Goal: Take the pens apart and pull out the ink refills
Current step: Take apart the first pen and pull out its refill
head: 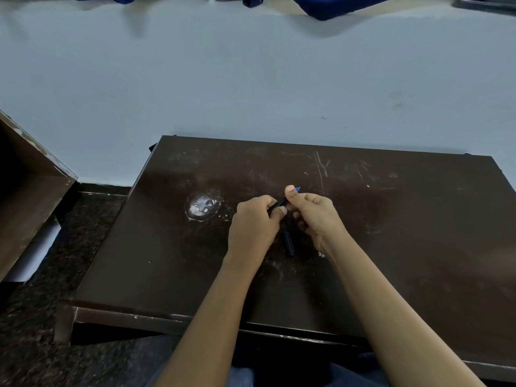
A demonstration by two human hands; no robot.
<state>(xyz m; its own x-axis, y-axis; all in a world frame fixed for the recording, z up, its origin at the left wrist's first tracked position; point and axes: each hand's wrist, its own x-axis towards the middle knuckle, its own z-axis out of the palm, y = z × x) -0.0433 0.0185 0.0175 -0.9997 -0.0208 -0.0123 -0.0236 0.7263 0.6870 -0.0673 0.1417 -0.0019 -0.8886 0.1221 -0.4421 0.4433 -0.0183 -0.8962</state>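
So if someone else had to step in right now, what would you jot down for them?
Left hand: closed on the dark barrel of a pen, held over the table.
Right hand: pinching the same pen near its blue tip, which pokes out past the thumb.
On the table between the wrists: a black pen cap. A small pale piece shows by the right wrist, too hidden to identify.
Done: the cap looks to be off.
Left: separate this pen and draw out its refill. No other pens are visible.
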